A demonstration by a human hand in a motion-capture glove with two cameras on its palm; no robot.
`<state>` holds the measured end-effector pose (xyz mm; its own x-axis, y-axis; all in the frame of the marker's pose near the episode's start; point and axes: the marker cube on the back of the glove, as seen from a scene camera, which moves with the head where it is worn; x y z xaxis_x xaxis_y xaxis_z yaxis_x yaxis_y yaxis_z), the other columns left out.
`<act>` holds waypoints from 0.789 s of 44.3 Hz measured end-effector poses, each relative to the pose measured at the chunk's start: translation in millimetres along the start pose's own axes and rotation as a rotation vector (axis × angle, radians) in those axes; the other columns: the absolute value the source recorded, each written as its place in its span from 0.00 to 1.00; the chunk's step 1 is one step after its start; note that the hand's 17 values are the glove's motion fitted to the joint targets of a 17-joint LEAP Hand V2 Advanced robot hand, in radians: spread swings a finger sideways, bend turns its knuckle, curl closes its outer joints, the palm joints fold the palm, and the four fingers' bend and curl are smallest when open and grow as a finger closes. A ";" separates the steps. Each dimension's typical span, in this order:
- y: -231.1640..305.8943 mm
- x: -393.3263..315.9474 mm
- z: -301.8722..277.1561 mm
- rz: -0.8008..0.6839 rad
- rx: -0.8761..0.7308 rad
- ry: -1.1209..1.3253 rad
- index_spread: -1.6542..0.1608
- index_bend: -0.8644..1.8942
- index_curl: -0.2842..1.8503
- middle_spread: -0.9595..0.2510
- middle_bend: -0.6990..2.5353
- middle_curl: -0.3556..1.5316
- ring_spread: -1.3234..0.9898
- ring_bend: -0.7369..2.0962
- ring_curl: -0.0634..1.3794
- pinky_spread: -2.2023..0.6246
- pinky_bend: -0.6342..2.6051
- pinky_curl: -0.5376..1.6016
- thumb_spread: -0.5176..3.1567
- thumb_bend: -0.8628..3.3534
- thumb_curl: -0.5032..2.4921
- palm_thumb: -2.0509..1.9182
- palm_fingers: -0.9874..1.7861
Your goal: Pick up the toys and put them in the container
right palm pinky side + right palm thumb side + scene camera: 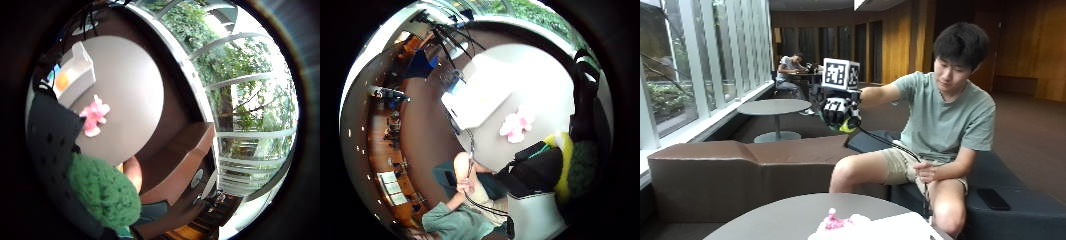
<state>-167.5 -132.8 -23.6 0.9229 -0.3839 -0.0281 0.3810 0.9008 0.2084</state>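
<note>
The black-gloved right hand [838,111] is raised well above the round grey table [793,215], its fingers curled round a green-and-yellow knitted soft toy [849,125], which shows close against the palm as a green crocheted ball [104,192]. The white rectangular plastic container [477,97] sits on the table, and an orange object [63,80] seems to lie in it already. A pink plush toy [94,115] rests on the table just beside the container, still to be collected. To do this step well, I judge the hand should travel down over the container's open top, staying clear of its near wall, and release only once the toy is inside the rim.
</note>
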 end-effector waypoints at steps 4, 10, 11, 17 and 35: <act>-21.3 -31.5 -43.3 -0.039 0.090 0.009 0.74 0.68 0.50 0.57 0.56 0.58 0.41 0.78 0.57 0.65 0.62 0.56 0.37 0.23 0.44 0.63 0.66; -58.1 -111.0 -68.4 -0.079 0.105 -0.016 0.74 0.69 0.53 0.57 0.57 0.60 0.41 0.80 0.58 0.65 0.62 0.57 0.36 0.22 0.45 0.64 0.64; -63.2 -122.6 -69.1 -0.089 0.103 -0.012 0.74 0.69 0.53 0.57 0.57 0.61 0.41 0.80 0.58 0.65 0.63 0.57 0.36 0.22 0.45 0.64 0.64; -102.9 -193.2 -56.2 -0.237 0.132 0.000 0.75 0.70 0.55 0.57 0.58 0.63 0.41 0.81 0.59 0.64 0.63 0.59 0.36 0.22 0.47 0.64 0.63; -143.3 -270.8 5.7 -0.216 0.131 0.060 0.75 0.72 0.59 0.57 0.58 0.67 0.42 0.82 0.58 0.65 0.63 0.60 0.35 0.21 0.50 0.63 0.59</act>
<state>-472.3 -159.1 -40.3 0.8242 -0.5481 -0.1423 0.5626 0.7640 0.3160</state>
